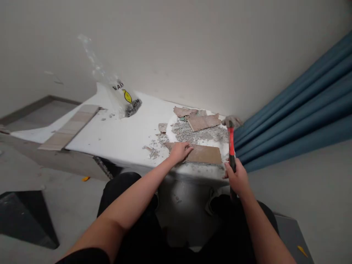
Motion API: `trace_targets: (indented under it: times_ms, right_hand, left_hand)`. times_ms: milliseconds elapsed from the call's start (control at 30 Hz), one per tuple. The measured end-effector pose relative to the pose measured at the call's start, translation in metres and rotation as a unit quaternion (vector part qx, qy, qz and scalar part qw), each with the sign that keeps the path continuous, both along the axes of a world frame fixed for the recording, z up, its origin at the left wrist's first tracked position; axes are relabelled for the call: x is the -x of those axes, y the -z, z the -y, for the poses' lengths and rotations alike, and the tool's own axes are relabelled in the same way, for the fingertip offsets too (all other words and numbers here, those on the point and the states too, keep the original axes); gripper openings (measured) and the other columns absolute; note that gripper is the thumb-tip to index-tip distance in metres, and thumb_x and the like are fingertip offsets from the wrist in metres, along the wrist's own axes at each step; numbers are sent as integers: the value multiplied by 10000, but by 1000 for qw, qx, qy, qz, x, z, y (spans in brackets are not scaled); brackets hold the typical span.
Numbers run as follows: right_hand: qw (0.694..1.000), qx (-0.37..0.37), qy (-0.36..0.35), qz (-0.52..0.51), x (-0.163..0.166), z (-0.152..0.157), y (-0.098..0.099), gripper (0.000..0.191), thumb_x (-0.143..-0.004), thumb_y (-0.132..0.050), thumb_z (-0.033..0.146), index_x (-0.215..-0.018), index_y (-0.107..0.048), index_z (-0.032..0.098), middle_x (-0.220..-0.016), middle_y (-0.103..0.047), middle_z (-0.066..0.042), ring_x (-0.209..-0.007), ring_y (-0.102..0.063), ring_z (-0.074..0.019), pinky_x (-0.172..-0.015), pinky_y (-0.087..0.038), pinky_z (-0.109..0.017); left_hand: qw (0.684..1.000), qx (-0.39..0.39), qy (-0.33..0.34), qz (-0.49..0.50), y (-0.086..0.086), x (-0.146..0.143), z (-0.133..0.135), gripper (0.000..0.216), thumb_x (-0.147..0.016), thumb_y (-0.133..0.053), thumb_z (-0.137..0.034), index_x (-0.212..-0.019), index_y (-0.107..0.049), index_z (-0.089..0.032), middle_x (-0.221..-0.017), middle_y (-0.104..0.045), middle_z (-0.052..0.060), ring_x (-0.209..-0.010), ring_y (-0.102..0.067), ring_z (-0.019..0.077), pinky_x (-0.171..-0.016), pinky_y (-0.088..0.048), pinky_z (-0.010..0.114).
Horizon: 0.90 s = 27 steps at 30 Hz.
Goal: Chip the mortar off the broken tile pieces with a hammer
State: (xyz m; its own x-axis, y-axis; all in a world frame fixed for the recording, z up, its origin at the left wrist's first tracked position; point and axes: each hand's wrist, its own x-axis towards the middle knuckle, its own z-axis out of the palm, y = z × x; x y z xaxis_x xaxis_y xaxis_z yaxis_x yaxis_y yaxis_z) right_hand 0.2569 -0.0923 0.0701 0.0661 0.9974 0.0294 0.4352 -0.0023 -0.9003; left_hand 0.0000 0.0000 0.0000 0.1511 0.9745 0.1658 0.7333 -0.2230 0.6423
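Note:
My right hand (238,178) is wrapped around the black grip of a hammer (231,143) with a red upper handle. The hammer stands head up, its dusty head near the right end of the table. My left hand (180,152) is closed at the left part of a flat brown tile (205,154) by the table's front edge, fingers curled over it. Behind the tile lies grey crushed rubble (187,132) on a white round surface. Broken tile pieces (205,121) rest at the back of that rubble, and a small fragment (162,128) lies to its left.
A clear plastic bag (118,95) with a yellow lemon print stands on the white-covered table (129,135). A long tile strip (73,126) lies at the table's left end. Blue curtains (299,110) hang at the right, and a dark angular object (27,220) is on the floor at left.

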Motion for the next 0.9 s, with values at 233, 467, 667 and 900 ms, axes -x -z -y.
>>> trace_targets:
  times_ms: [233, 467, 667, 900]
  right_hand:
    - [991, 95, -94, -26, 17, 25, 12, 351, -906, -454, 538, -1019, -551, 221, -591, -452, 50, -448, -402, -117, -406, -341, -236]
    - [986, 85, -142, 36, 26, 46, 11, 339, -934, -392, 523, -1017, -575, 250, -630, -508, 13, -484, -451, -156, -424, -340, -271]
    - [984, 87, -130, 88, 26, 50, 6, 276, -945, -398, 470, -961, -560, 248, -714, -585, -20, -605, -542, -195, -511, -388, -293]
    - [982, 84, -132, 108, 25, 48, 2, 262, -964, -389, 429, -1014, -542, 223, -752, -601, -23, -673, -568, -202, -572, -396, -291]
  left_hand:
    - [1000, -3, 1, -6, -3, -2, 2, 342, -893, -497, -472, -808, -689, -202, -721, -693, 54, -716, -619, 201, -672, -402, 289]
    - [1000, -3, 10, 2, -4, -1, 3, 337, -896, -488, -468, -786, -669, -206, -686, -669, 43, -672, -600, 191, -642, -382, 283]
    - [1000, -7, 9, -7, -3, -1, 3, 340, -892, -495, -467, -775, -670, -200, -698, -669, 53, -685, -601, 201, -651, -375, 290]
    - [1000, -7, 14, -22, 1, -1, 2, 337, -893, -499, -457, -730, -638, -197, -673, -649, 48, -667, -588, 192, -639, -357, 287]
